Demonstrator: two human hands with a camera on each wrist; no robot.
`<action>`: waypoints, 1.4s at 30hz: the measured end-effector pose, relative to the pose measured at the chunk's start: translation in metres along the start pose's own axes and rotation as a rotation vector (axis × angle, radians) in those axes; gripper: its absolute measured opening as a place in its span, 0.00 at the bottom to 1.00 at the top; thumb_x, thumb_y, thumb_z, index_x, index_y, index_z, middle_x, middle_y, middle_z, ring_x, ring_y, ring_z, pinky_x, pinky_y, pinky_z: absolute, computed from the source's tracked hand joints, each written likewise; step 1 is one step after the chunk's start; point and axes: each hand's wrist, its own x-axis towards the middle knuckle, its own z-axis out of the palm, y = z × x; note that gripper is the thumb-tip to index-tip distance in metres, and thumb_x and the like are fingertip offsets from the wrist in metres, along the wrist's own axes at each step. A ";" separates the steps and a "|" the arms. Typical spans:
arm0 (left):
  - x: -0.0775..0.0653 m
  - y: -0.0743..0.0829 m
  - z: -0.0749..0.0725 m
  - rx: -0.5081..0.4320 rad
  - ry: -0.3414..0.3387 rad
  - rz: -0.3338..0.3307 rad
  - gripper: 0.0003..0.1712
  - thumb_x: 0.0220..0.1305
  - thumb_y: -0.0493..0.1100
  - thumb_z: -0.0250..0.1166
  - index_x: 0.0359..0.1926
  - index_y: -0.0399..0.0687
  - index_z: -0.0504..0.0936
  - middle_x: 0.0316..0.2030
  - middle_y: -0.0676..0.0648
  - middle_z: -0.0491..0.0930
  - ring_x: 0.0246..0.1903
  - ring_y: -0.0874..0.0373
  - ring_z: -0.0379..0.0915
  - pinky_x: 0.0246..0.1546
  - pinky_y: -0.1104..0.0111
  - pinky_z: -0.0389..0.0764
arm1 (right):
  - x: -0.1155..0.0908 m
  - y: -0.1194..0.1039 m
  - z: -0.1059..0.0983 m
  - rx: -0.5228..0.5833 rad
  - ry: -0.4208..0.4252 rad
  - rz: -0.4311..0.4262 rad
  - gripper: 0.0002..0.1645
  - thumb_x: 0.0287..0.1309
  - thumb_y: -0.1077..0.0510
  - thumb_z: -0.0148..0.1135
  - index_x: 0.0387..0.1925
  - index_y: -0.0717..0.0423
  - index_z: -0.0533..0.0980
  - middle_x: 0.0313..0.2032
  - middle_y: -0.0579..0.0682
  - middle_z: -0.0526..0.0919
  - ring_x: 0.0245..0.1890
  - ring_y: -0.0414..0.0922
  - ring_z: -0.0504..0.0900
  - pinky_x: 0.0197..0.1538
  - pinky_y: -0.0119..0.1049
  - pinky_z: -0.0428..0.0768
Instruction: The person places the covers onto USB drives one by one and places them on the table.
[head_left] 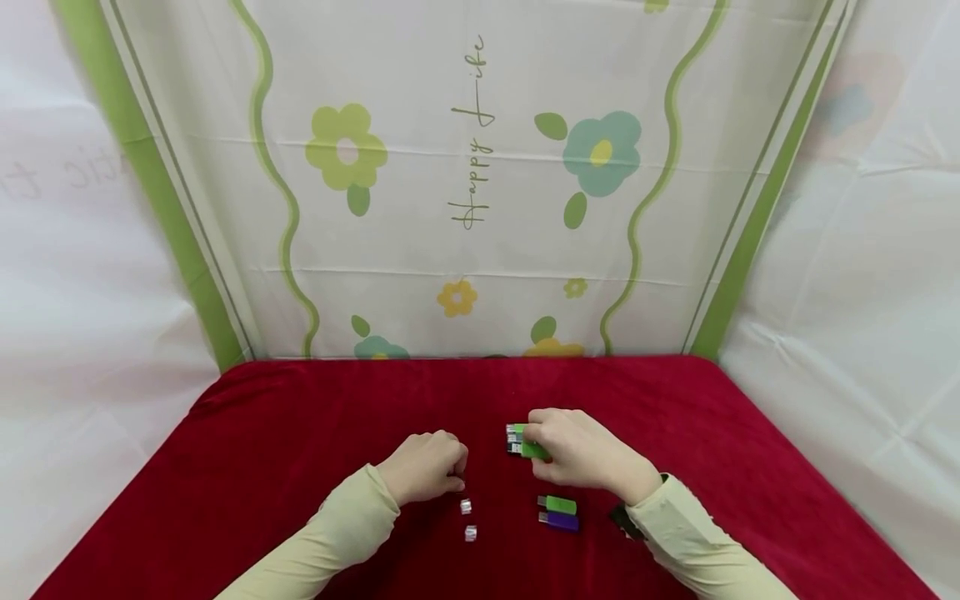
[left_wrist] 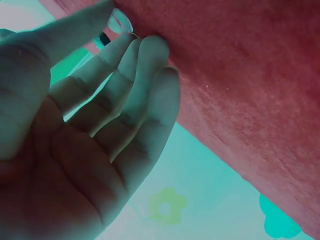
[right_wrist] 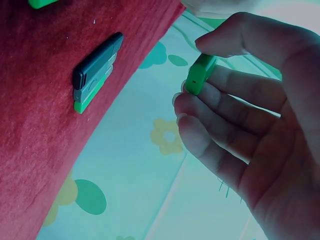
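Observation:
My right hand (head_left: 581, 446) pinches a green USB flash drive (right_wrist: 200, 72) between thumb and fingers, close above the red cloth. Beside it lies a row with a black USB flash drive (right_wrist: 97, 60), a grey one (right_wrist: 92, 87) and a green one (right_wrist: 85, 100). My left hand (head_left: 423, 468) hovers low over the cloth, fingers loosely bent. A clear cap (left_wrist: 120, 21) shows near its thumb and index fingertips; contact is not plain. Two clear caps, one nearer (head_left: 470, 533) and one farther (head_left: 466, 506), lie just below the left hand in the head view.
On the red cloth (head_left: 337, 417), another green flash drive (head_left: 560, 505) and a purple flash drive (head_left: 562, 522) lie side by side, nearer me than my right hand. A white flowered curtain (head_left: 420, 242) hangs behind the table, and white sheets flank both sides.

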 end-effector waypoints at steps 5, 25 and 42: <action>0.002 -0.001 0.001 -0.014 0.007 -0.007 0.14 0.53 0.43 0.76 0.21 0.57 0.78 0.21 0.62 0.71 0.21 0.70 0.65 0.21 0.73 0.70 | 0.001 0.000 -0.001 0.006 0.007 0.001 0.15 0.41 0.62 0.69 0.19 0.47 0.69 0.22 0.37 0.59 0.19 0.34 0.57 0.21 0.27 0.59; 0.004 0.005 -0.005 -0.029 0.125 0.024 0.09 0.55 0.42 0.69 0.21 0.53 0.79 0.17 0.63 0.68 0.15 0.69 0.61 0.15 0.75 0.67 | 0.001 -0.002 -0.009 0.013 -0.044 0.045 0.10 0.43 0.62 0.71 0.22 0.49 0.75 0.23 0.37 0.62 0.19 0.34 0.60 0.21 0.26 0.63; -0.002 0.027 -0.026 -0.042 0.270 0.088 0.06 0.58 0.45 0.71 0.30 0.52 0.82 0.25 0.60 0.76 0.17 0.73 0.63 0.17 0.79 0.67 | 0.001 -0.006 -0.012 -0.003 -0.054 0.034 0.11 0.45 0.61 0.70 0.23 0.50 0.73 0.23 0.38 0.61 0.20 0.35 0.60 0.22 0.26 0.63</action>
